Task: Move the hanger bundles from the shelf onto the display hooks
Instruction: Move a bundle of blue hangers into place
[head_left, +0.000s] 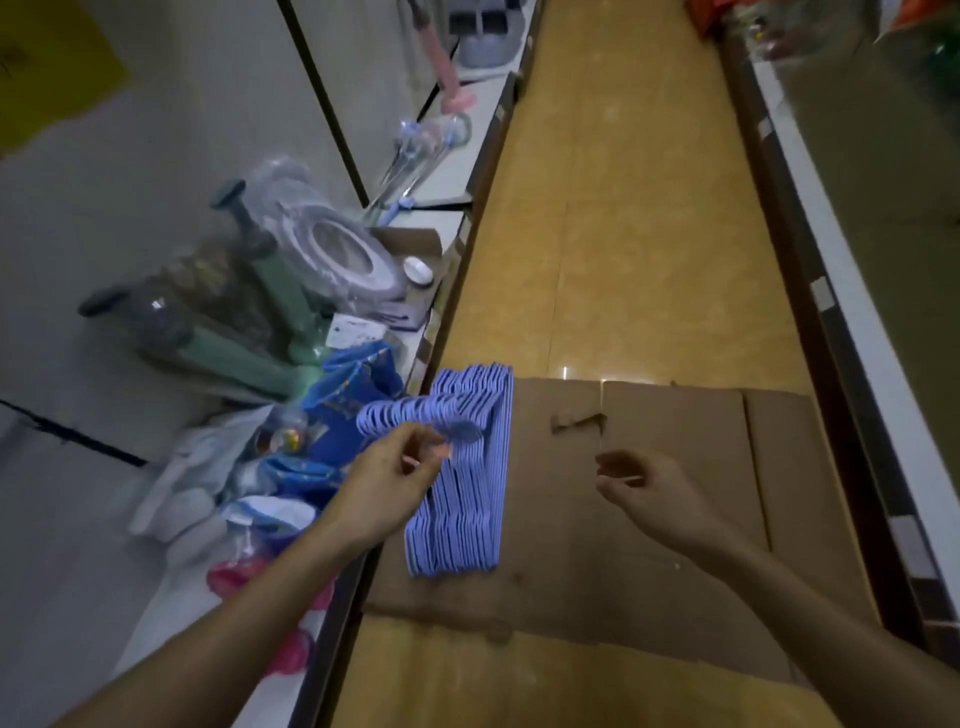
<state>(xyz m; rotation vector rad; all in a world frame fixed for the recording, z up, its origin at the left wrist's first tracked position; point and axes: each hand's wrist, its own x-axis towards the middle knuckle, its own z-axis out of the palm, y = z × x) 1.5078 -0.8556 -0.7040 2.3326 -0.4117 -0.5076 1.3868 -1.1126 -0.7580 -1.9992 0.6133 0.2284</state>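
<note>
A shop aisle seen from above, with a glossy yellow tiled floor (639, 260) running away from the viewer. A flattened brown cardboard sheet (675, 519) lies across the floor. On the left, a low white shelf (171, 613) holds wrapped goods, among them green plungers (234, 338) and blue packets (358, 384); a small white label there is too blurred to read. A bundle of light blue plastic hangers (462, 499) stands on the cardboard's left edge, just beside the shelf. The left hand (400, 478) pinches the bundle near its hooks. The right hand (644, 483) hovers over the cardboard, fingers loosely curled, holding nothing.
</note>
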